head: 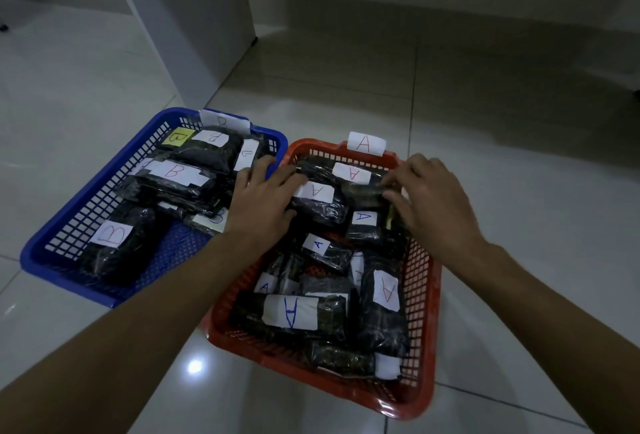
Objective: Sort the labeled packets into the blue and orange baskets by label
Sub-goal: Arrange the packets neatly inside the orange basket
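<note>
— So, where do we stand? Both of our hands are over the far end of the orange slotted plastic basket (420,298), the one with the white paper tag marked A (366,143) on its far rim.

— Right. Our left hand (260,203) lies on the dark plastic-wrapped packet with a white A label (317,203), fingers spread and loosely bent over its left end, thumb against its near edge. Our right hand (429,196) pinches the end of a dark greenish wrapped packet (363,192) between fingertips and thumb.

— Whether that one carries a label, we cannot tell; none shows.

— Then we should turn it until the letter shows before we let go. If it reads A, we lay it flat in the gap by the far wall rather than on top of the heap.

— And the blue slotted plastic basket (52,243) to the left?

— It holds the dark wrapped packets with B labels (110,236), and its own white tag (225,121) sits on the far rim. No loose packets show on the pale glossy tiled floor (519,191), so we judge the sort nearly finished.

— The wrapping looks slick, so we should grip across the packet's width, not by a corner of film.

— And keep the left hand pressing lightly, so that the neighbours do not slide as we settle this one.
</note>
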Action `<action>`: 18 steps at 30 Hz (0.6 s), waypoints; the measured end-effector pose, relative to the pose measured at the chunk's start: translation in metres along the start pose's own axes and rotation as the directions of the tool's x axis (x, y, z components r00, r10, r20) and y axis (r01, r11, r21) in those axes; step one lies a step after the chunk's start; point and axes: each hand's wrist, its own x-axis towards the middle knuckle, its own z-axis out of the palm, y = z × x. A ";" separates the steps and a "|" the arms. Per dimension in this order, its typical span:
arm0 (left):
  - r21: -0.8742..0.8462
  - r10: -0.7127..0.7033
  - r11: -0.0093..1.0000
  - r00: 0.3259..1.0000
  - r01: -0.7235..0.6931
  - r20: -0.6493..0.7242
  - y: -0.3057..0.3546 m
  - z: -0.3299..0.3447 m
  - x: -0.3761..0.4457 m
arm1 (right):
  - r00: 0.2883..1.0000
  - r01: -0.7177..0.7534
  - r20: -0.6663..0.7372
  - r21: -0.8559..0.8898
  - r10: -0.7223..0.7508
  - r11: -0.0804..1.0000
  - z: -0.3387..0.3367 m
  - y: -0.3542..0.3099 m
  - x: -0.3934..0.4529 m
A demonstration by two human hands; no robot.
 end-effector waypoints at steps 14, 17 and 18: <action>0.034 0.074 0.997 0.997 -0.075 0.030 0.010 0.010 0.003 | 0.994 0.065 0.086 0.044 -0.068 0.997 0.021 -0.016 -0.021; 0.014 0.084 0.996 0.996 -0.084 0.005 0.005 0.009 -0.001 | 0.974 0.100 0.204 0.020 -0.102 0.995 0.029 -0.023 -0.024; 0.004 0.093 0.996 0.996 -0.093 -0.004 0.002 0.010 -0.004 | 0.977 0.077 0.197 0.013 -0.078 0.997 0.030 -0.021 -0.022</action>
